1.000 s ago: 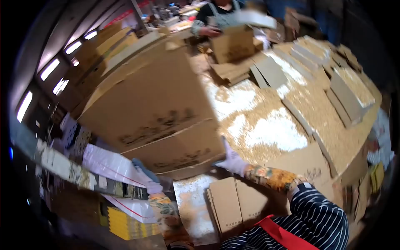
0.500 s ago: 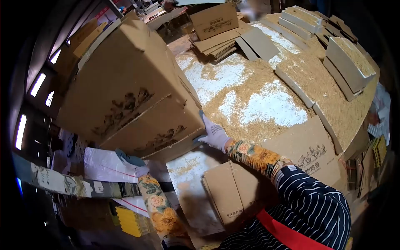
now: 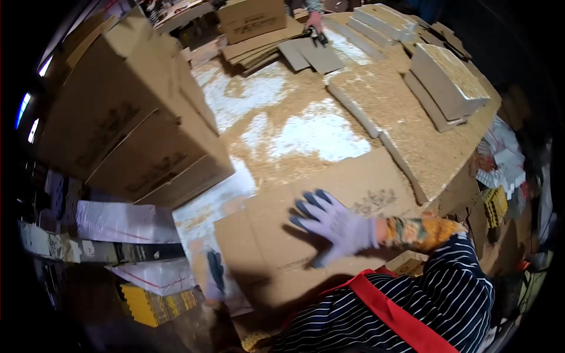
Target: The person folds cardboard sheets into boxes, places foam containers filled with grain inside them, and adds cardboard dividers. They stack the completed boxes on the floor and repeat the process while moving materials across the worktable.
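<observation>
A flattened brown carton with a printed mark lies tilted up in front of me at the table's near edge. My right hand, in a pale glove with dark blue fingertips, hovers on its face with the fingers spread. My left hand is blurred; its gloved fingers curl over the carton's left edge. A large closed cardboard box stands apart from both hands at the left of the table.
Sawdust-like husk covers the table. Husk-filled flat trays are stacked at the right. A pile of flat cartons lies at the far end, where another person's hand works. Printed boxes and white bags sit low left.
Both hands have let go of the large box, which now rests at the left. They have moved to the flattened carton near me. The view has tilted down.
</observation>
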Demonstrator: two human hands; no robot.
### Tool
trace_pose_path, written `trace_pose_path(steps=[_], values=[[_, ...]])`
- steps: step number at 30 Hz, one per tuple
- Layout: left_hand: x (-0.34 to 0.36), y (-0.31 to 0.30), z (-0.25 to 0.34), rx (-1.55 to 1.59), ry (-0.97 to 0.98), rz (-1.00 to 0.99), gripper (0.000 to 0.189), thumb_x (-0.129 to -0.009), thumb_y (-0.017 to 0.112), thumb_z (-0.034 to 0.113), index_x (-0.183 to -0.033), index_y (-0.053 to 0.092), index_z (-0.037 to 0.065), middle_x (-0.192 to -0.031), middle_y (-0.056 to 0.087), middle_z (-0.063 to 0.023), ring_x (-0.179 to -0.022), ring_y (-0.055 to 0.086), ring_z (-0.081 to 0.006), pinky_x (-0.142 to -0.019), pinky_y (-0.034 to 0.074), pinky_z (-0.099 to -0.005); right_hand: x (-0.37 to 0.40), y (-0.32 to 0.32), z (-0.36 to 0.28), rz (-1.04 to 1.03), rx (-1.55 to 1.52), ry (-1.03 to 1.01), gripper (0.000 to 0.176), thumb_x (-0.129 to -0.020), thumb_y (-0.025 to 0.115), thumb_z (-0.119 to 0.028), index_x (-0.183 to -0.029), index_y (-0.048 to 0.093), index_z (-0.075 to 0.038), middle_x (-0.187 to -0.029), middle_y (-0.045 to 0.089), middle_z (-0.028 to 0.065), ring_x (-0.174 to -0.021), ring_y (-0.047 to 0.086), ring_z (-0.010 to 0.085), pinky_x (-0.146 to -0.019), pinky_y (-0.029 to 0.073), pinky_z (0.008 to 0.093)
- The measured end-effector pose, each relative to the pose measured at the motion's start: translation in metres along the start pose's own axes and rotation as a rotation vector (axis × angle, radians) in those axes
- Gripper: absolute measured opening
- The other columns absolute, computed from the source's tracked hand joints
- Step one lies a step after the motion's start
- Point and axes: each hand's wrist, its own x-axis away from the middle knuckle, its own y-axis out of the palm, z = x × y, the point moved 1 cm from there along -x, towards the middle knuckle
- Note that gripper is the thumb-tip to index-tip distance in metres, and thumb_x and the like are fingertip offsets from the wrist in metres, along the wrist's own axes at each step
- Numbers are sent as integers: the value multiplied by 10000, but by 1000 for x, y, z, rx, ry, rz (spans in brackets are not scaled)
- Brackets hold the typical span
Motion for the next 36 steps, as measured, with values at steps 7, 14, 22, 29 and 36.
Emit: trace_pose_path(steps=[7, 14, 22, 29, 36], values=[[27, 136, -60, 225, -138, 87, 495, -1018, 521, 301, -1429, 445, 35, -1462, 454, -100, -1299, 456, -204, -1085, 404, -333, 152, 17, 25, -257, 132, 12, 1191, -581, 722, -646, -1510, 294, -35, -1514, 294, 323, -1422, 269, 498, -1153, 135, 658], [103, 211, -7, -318, 328, 354, 492, -995, 550, 272, -1419, 449, 44, -1450, 450, -121, -1292, 461, -232, -1093, 398, -368, 207, 11, 50, -210, 25, -253, 1129, -653, 708, -659, -1518, 297, -61, -1538, 287, 289, -1453, 225, 465, -1177, 106, 626], [280, 354, 6, -1804, 860, -298, 672, -798, 703, 311, -1413, 495, 142, -1408, 460, -222, -1327, 426, -353, -1144, 302, -477, 202, 9, 64, -168, 139, -161, 1149, -650, 681, -746, -1505, 331, -62, -1507, 329, 298, -1422, 275, 468, -1174, 142, 596], [339, 357, 138, -1472, 796, -305, 554, -712, 706, 148, -1260, 637, 105, -1197, 627, -134, -1090, 600, -337, -983, 484, -430, 242, -94, 16, 71, 423, -308, 542, -790, 713, -363, -1234, 569, -87, -1136, 622, 146, -1064, 618, 293, -910, 480, 431], [271, 314, 283, -1475, 518, -567, 270, -924, 504, 76, -1132, 668, 21, -1015, 694, -72, -965, 671, -248, -921, 518, -348, 149, -226, 2, 354, 420, -435, 359, -794, 708, -466, -955, 591, -166, -769, 595, 43, -701, 619, 245, -638, 472, 362]])
